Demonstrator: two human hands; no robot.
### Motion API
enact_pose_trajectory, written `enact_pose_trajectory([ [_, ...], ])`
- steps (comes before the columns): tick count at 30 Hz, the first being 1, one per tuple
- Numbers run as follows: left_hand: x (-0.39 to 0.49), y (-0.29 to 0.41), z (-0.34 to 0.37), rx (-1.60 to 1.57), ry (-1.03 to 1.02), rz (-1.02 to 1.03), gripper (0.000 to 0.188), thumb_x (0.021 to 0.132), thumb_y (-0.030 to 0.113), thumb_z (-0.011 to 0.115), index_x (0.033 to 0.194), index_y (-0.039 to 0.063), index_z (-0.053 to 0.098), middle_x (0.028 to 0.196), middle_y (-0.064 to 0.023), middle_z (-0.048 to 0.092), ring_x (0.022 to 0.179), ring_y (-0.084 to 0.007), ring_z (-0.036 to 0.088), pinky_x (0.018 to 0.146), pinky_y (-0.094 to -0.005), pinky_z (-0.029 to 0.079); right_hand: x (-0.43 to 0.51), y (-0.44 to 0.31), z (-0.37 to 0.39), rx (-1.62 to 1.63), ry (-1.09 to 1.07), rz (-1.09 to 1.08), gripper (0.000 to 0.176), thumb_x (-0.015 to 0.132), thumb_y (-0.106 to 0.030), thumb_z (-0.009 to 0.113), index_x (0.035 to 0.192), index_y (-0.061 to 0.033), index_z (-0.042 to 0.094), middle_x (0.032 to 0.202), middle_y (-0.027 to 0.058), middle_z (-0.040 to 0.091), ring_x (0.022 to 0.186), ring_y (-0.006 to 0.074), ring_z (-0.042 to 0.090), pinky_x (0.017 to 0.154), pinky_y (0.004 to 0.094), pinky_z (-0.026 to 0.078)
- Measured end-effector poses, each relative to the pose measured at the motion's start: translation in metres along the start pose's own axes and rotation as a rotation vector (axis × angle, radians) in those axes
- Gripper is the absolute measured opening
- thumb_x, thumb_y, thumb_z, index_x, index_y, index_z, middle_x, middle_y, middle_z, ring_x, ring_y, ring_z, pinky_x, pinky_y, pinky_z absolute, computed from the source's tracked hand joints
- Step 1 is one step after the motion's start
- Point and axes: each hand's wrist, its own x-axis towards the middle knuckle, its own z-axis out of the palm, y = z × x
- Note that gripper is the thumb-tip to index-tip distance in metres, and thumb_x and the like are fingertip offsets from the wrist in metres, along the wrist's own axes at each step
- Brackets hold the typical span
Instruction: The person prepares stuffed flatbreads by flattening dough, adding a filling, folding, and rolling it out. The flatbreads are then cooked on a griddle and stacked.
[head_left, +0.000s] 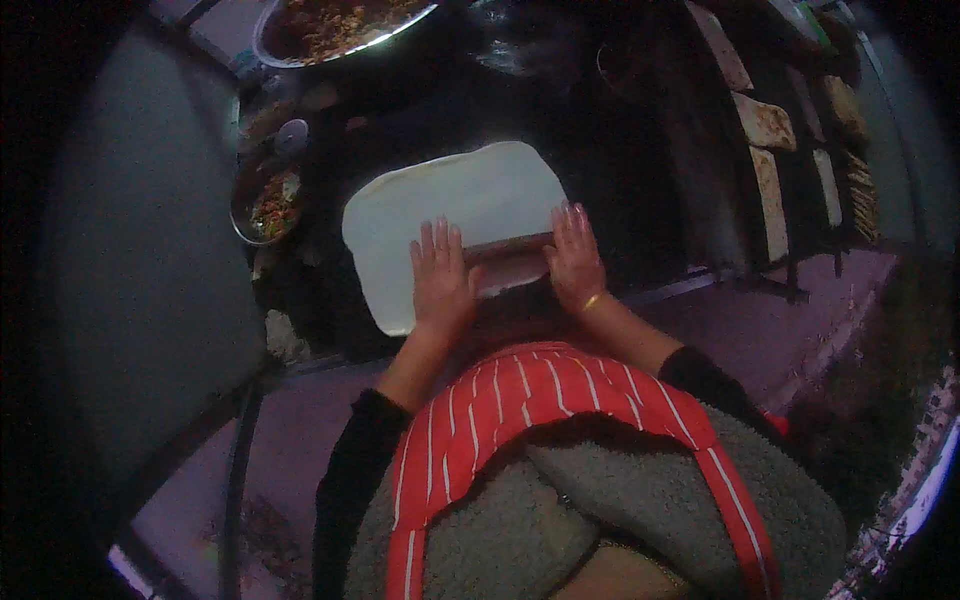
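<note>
A pale sheet of rolled dough (450, 187) with rounded corners lies on a dark worktop in front of me. Across its near part runs a brown rolling pin (514, 246), and a strip of dough shows on my side of it. My left hand (442, 285) rests flat over the pin's left part, fingers stretched forward onto the dough. Over the pin's right end lies my right hand (577, 259), also flat, its fingertips by the dough's right edge. Neither hand curls around the pin. The pin's ends are hidden under my hands.
A large metal bowl (390, 46) of crumbly brown filling stands at the far left. Nearer, a smaller bowl (274, 214) holds chopped food beside a whitish round object (291, 137). Browned flatbreads (765, 124) lie on a rack at the right. A grey panel (150, 247) borders the left.
</note>
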Motion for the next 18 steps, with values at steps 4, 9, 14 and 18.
enact_pose_trajectory([
  [4, 0.122, -0.006, -0.003, 0.321, 0.007, -0.079, 0.067, 0.088, 0.043, 0.052, 0.141, 0.003, 0.040, 0.153, -0.0165, 0.026, 0.144, -0.0309, 0.020, 0.113, -0.0586, 0.012, 0.099, 0.018, 0.028, -0.221, -0.007, 0.106, 0.054, 0.094, -0.027, 0.044, 0.142, -0.0033, 0.037, 0.152, 0.0174, 0.028, 0.143, 0.0344, 0.020, 0.115, 0.0499, 0.016],
  [9, 0.137, 0.020, -0.042, 0.336, -0.017, -0.138, 0.065, 0.094, 0.043, 0.043, 0.147, 0.007, 0.031, 0.156, -0.0127, 0.022, 0.146, -0.0275, 0.011, 0.113, -0.0582, 0.004, 0.109, 0.002, -0.010, -0.212, -0.003, 0.083, 0.056, 0.094, -0.026, 0.043, 0.145, -0.0046, 0.034, 0.153, 0.0165, 0.028, 0.144, 0.0334, 0.018, 0.116, 0.0494, 0.015],
  [14, 0.112, 0.002, -0.012, 0.351, -0.232, -0.140, 0.065, 0.093, 0.043, 0.043, 0.146, 0.007, 0.033, 0.156, -0.0118, 0.023, 0.146, -0.0269, 0.014, 0.113, -0.0592, 0.001, 0.100, 0.007, 0.006, -0.303, -0.222, 0.062, 0.058, 0.093, -0.033, 0.046, 0.143, -0.0059, 0.037, 0.150, 0.0150, 0.034, 0.142, 0.0328, 0.024, 0.115, 0.0520, 0.016],
  [18, 0.140, -0.012, -0.007, 0.351, 0.062, -0.182, 0.063, 0.092, 0.043, 0.045, 0.143, 0.008, 0.039, 0.154, -0.0116, 0.027, 0.145, -0.0276, 0.018, 0.113, -0.0604, 0.000, 0.133, 0.015, 0.030, -0.151, -0.006, 0.036, 0.058, 0.092, -0.033, 0.046, 0.142, -0.0045, 0.038, 0.148, 0.0174, 0.035, 0.140, 0.0348, 0.027, 0.113, 0.0528, 0.019],
])
